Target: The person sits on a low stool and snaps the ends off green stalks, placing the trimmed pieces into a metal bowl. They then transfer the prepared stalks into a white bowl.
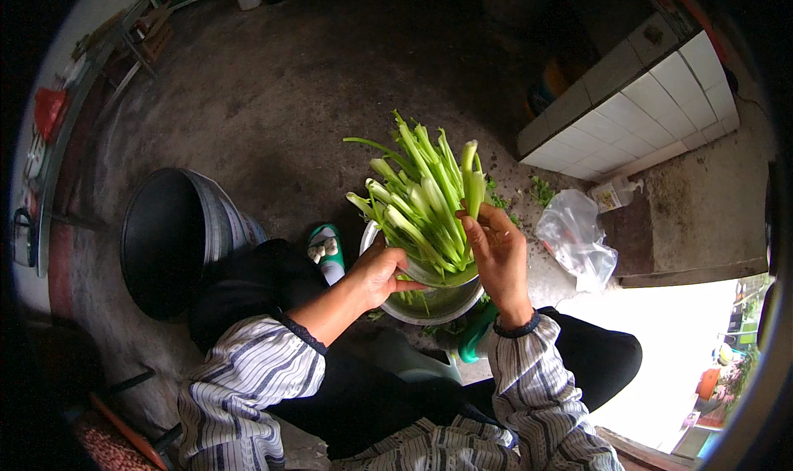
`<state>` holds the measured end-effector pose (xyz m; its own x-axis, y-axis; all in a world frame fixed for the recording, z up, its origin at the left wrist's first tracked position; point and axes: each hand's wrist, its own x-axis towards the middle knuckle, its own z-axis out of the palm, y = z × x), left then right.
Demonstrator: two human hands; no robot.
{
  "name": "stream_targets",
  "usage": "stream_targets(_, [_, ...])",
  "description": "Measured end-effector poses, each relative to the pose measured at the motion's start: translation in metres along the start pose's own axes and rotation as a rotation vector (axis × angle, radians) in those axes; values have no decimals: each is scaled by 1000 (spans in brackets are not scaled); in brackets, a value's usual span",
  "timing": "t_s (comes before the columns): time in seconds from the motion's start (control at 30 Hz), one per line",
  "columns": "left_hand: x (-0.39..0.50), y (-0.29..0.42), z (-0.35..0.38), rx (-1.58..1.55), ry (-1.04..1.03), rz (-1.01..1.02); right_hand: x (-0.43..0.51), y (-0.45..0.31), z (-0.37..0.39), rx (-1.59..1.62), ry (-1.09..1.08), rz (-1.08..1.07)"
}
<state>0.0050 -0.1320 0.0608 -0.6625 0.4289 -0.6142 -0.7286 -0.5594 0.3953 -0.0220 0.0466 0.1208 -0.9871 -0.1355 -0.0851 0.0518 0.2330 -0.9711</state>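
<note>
In the head view, several pale green celery stalks (427,204) stand bunched in a container, cut ends fanned upward and outward. My left hand (378,276) grips the near left rim of this shallow bowl (427,276), thumb on top. Below it is a round metal basin (433,313), its near rim and part of its inside showing. A thick celery stalk (475,189) is pinched between the thumb and fingers of my right hand (499,242), at the right side of the bunch. Thin green bits hang beside my left fingertips.
A large dark bucket (164,248) stands left. On the right lie a clear plastic bag (576,235), a pump bottle (613,193) and loose leaves (542,191), near a white-tiled block (644,111). A green slipper (325,245) is on one foot beside the basin.
</note>
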Motion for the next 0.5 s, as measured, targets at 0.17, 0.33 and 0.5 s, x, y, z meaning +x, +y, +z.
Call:
stream_targets(0.17, [-1, -2, 1, -3, 3, 54, 3, 0, -5, -38, -8, -85])
stream_targets(0.33, [-1, -1, 3, 18, 20, 30, 2, 7, -3, -395, 17, -197])
stream_targets(0.5, [0, -4, -1, 2, 27, 19, 1, 1, -8, 81, 33, -77])
